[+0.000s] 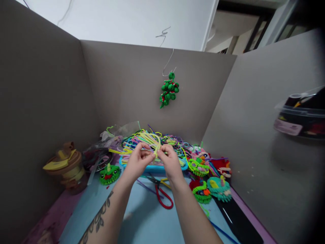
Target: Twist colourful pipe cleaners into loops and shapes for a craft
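My left hand [141,157] and my right hand [169,158] meet above the front of a blue tray [152,168]. Between their fingertips is a pale yellow pipe cleaner [157,144], its upper part curving up and to the left. Thumb and fingers of both hands are pinched together on it. Behind and under the hands, the tray is heaped with pipe cleaners [138,140] in yellow, pink, blue and purple. Below the hands, red-handled scissors [164,198] lie on the light blue work surface [149,225], with a purple pipe cleaner [146,188] beside them.
A green fuzzy figure [109,174] sits left of the tray. Several colourful fuzzy figures [219,188] stand at the right, near a black flat object [237,217]. A lidded brown cup [72,169] is at far left. Green ornaments [169,89] hang from a wire against the grey partition [122,84].
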Available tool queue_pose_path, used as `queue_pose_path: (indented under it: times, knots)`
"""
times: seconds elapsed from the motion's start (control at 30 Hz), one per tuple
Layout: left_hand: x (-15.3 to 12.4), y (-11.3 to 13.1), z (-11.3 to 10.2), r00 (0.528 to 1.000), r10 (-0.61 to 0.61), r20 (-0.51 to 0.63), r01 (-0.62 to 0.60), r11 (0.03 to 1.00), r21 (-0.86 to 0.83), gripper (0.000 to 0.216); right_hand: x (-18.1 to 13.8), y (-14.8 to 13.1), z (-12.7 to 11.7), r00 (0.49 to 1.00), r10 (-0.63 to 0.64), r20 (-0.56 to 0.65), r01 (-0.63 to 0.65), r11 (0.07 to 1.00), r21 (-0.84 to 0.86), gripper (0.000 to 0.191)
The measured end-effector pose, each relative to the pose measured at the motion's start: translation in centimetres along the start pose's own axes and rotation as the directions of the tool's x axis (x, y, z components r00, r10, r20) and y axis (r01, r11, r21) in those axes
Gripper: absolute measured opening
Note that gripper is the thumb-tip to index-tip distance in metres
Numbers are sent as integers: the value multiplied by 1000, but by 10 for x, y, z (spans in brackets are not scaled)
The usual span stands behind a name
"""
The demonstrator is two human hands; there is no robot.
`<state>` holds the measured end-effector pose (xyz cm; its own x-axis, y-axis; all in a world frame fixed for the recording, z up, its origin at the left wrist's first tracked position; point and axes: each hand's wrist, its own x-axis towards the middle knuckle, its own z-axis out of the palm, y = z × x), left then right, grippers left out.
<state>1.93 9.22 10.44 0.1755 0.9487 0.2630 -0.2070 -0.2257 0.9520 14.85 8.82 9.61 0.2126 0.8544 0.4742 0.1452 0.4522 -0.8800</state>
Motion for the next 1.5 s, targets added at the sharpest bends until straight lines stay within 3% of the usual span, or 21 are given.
queue_pose_path:
  times: [0.13, 0.3, 0.47, 0.6, 0.7, 0.8, 0.87, 0.97, 1.07, 1.2, 1.37, 1.5]
  knots:
    - [0, -1, -1, 999, -3, 42, 2, 999, 35, 31, 5, 8, -4, 994, 98, 46, -102, 992, 70, 17]
    - [1, 0, -4, 999, 22, 37, -25, 997, 76, 29, 7, 5, -13, 994, 28, 107, -15, 993, -114, 13]
    - [1, -1, -2, 998, 66, 18, -67, 992, 104, 27, 4, -1, -17, 987, -81, 141, 124, 938, -323, 10]
    - [0, -1, 0, 998, 63, 8, -64, 990, 129, 28, 5, 3, -18, 976, -33, 215, 95, 954, -285, 12]
    - [0, 2, 0, 985, 157, -75, -135, 961, 242, 30, 8, 9, -18, 976, -22, 215, 66, 978, -200, 13]
    - [0, 5, -1, 943, 259, -209, -181, 926, 331, 31, 10, 13, -18, 992, -48, 113, 65, 986, -154, 13]
    - [1, 5, -1, 948, 224, -227, -154, 945, 289, 31, 9, 13, -18, 997, -49, 61, 57, 989, -135, 13]
    - [0, 3, 4, 985, 79, -153, -58, 989, 132, 40, 6, 7, -15, 999, -30, 24, 33, 992, -122, 13]
    - [-1, -1, 9, 993, -2, -117, 3, 1000, 7, 45, 3, 0, -11, 999, -11, 31, 14, 994, -112, 14]
    - [-1, 0, 7, 986, 9, -167, -20, 998, -63, 41, 5, 1, -12, 999, 25, 25, -26, 999, 24, 15]
    - [2, 8, -2, 975, -35, -218, 3, 989, -146, 42, 13, 12, -25, 991, 74, -115, -57, 988, 143, 19]
    - [2, 12, -4, 979, -10, -203, -27, 983, -180, 41, 14, 9, -27, 992, 124, -18, -119, 979, 168, 19]
